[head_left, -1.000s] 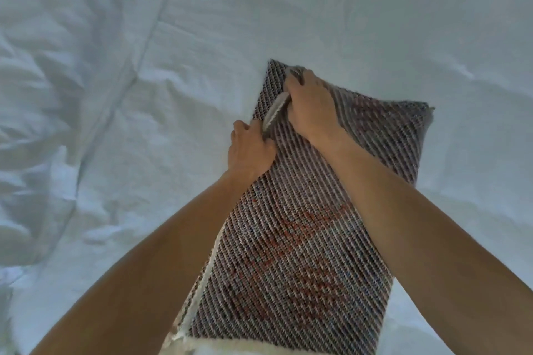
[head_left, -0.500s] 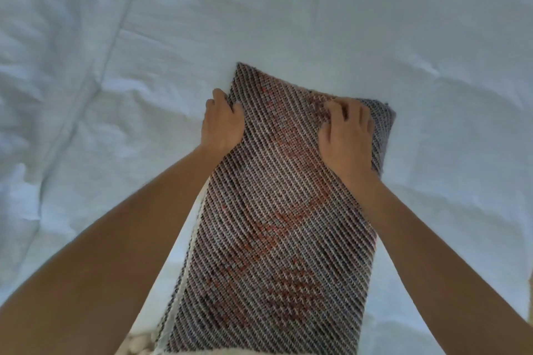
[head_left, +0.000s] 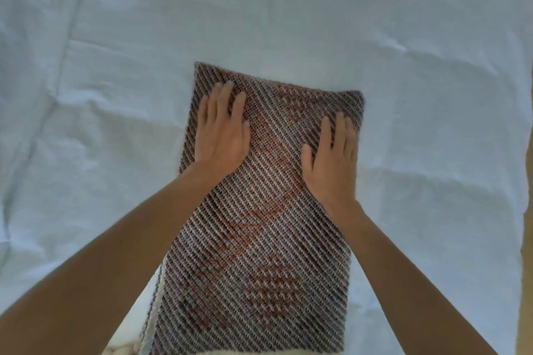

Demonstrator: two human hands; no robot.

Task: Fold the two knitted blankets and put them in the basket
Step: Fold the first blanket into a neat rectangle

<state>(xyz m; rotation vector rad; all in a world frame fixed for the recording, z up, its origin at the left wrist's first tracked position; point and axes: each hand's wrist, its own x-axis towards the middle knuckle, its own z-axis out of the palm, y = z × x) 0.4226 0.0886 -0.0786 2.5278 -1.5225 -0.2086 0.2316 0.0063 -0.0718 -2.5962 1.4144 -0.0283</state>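
The folded knitted blanket [head_left: 259, 225] runs off the frame at 6 o'clock, so its near end is cut off. A pale layer [head_left: 155, 311] peeks out along its 7 o'clock edge, and I cannot tell whether that is lining or another fold. Something pale and lumpy [head_left: 121, 350] at the bottom edge is too blurred to name, as is a tan strip [head_left: 530, 210] at 3 o'clock. Both forearms enter from the bottom corners and hide parts of the blanket's sides.

Half a second ago the left hand's fingers were curled at the blanket's left edge and the right hand's fingers were bent near the far right corner. Now both lie flat on top.

The left hand [head_left: 222, 132] rests palm down near the blanket's 11 o'clock corner, fingers straight and slightly spread, gripping nothing. The right hand [head_left: 331, 161] lies palm down near the 1 o'clock corner, fingers straight and close together, thumb out towards 9 o'clock, also holding nothing. The blanket lies on the wrinkled white bedsheet [head_left: 403, 37], from mid-frame down to 6 o'clock.
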